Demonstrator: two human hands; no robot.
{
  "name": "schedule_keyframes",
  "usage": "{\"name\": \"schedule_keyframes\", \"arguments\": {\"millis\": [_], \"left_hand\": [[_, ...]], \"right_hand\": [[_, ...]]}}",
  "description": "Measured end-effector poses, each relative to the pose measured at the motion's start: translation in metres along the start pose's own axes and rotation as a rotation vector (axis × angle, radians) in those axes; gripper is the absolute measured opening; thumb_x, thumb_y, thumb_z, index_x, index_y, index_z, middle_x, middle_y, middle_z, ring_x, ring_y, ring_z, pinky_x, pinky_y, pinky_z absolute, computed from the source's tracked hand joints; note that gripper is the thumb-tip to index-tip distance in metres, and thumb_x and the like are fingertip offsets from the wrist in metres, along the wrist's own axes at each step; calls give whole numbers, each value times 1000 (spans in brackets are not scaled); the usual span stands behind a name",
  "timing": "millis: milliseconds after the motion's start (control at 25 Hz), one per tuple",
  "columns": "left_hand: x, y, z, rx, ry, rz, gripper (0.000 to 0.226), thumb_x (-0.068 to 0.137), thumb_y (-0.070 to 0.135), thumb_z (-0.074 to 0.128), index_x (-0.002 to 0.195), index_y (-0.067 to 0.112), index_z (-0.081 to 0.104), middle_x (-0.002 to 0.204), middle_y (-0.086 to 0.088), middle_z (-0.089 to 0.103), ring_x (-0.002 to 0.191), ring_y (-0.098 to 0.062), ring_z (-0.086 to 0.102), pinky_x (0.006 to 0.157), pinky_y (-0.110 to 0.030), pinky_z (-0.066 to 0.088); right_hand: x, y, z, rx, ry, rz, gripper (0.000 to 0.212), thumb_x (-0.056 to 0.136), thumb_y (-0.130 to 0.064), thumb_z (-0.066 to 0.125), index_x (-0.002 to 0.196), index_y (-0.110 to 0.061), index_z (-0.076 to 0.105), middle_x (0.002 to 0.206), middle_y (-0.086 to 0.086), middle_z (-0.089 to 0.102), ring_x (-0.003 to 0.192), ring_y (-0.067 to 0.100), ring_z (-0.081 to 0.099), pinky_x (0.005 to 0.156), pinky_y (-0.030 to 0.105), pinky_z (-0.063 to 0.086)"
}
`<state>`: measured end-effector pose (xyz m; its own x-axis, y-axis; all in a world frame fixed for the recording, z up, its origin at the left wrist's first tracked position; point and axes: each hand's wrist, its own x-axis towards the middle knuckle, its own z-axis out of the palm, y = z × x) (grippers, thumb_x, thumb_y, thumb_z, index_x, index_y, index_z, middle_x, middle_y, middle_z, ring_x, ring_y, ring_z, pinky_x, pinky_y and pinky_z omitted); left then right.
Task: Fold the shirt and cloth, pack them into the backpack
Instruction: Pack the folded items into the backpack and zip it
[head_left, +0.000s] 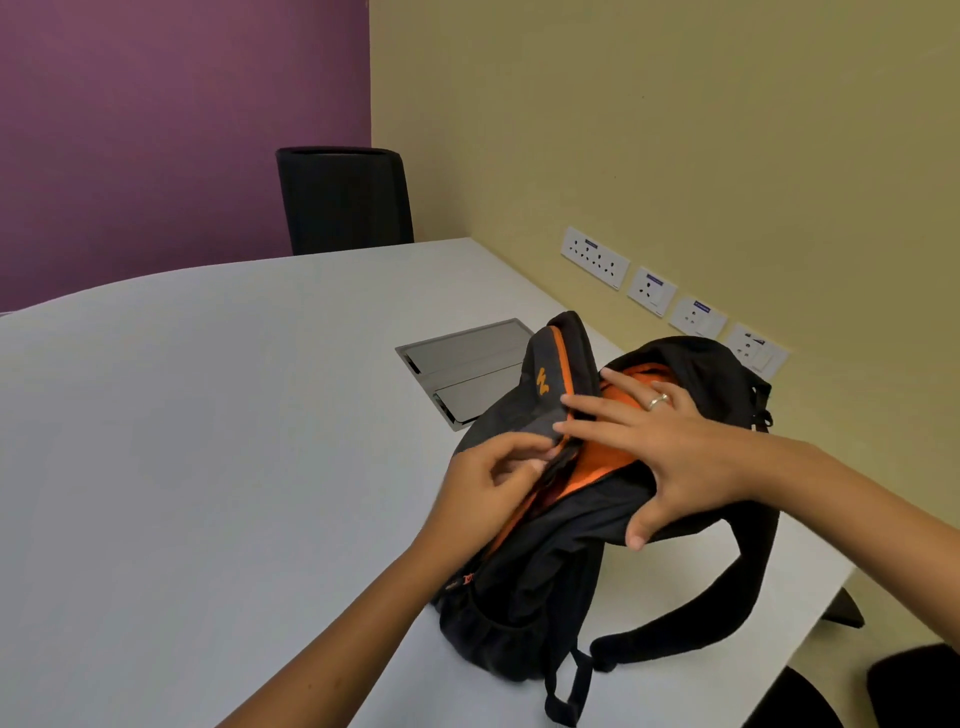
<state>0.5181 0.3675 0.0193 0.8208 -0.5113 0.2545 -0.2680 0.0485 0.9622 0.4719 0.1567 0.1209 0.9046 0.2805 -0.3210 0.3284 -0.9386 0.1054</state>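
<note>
A black backpack (550, 582) with orange lining and orange trim lies on the white table (208, 415) at the right. Its main opening gapes, showing orange fabric inside. My left hand (493, 478) pinches the grey front flap at the zipper edge. My right hand (660, 452), with a ring on one finger, lies flat across the opening, fingers spread, thumb pressing on the black back panel. No shirt or cloth shows outside the bag; whether either lies inside I cannot tell.
A grey metal cable hatch (462, 369) is set into the table behind the backpack. A black chair (345, 200) stands at the far end. Wall sockets (649, 291) line the yellow wall on the right. The backpack's straps (691, 608) trail toward the table's right edge.
</note>
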Motion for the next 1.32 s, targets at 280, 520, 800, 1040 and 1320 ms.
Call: {"name": "schedule_keyframes", "arguments": {"millis": [280,520,800,1040,1320], "left_hand": [[-77,-111,-42,265,235,-386,16,90,14,61,90,28,69,91,17,69,88,1,63,74,-14,45],[-85,-142,-19,437,13,-384,11,88,30,65,98,31,62,100,16,58,95,-2,56,80,-9,42],[-84,-144,-9,456,57,-455,10,87,25,62,82,17,60,85,6,56,79,-10,55,72,-19,46],[-89,-126,-26,30,77,-712,8,88,11,65,81,11,70,70,3,66,67,-6,59,60,-12,46],[-73,-80,-43,-31,159,-641,10,83,13,70,75,8,71,68,2,66,65,-8,58,66,-17,47]], "right_hand": [[10,-27,30,-181,102,-17,93,73,-69,60,148,-38,16,155,-4,15,146,23,-6,110,61,2],[31,-55,55,-394,449,-92,77,56,-65,76,117,-20,62,113,7,60,104,29,62,88,73,37],[39,-53,71,-313,533,-173,45,64,-35,78,103,-18,64,97,2,58,81,23,61,91,46,49],[36,-50,75,-206,579,-214,41,59,-17,78,98,-13,65,95,1,60,78,22,60,71,32,50],[32,-38,80,-156,646,-142,55,62,-32,79,112,-15,65,106,0,63,94,20,63,94,39,44]]}}
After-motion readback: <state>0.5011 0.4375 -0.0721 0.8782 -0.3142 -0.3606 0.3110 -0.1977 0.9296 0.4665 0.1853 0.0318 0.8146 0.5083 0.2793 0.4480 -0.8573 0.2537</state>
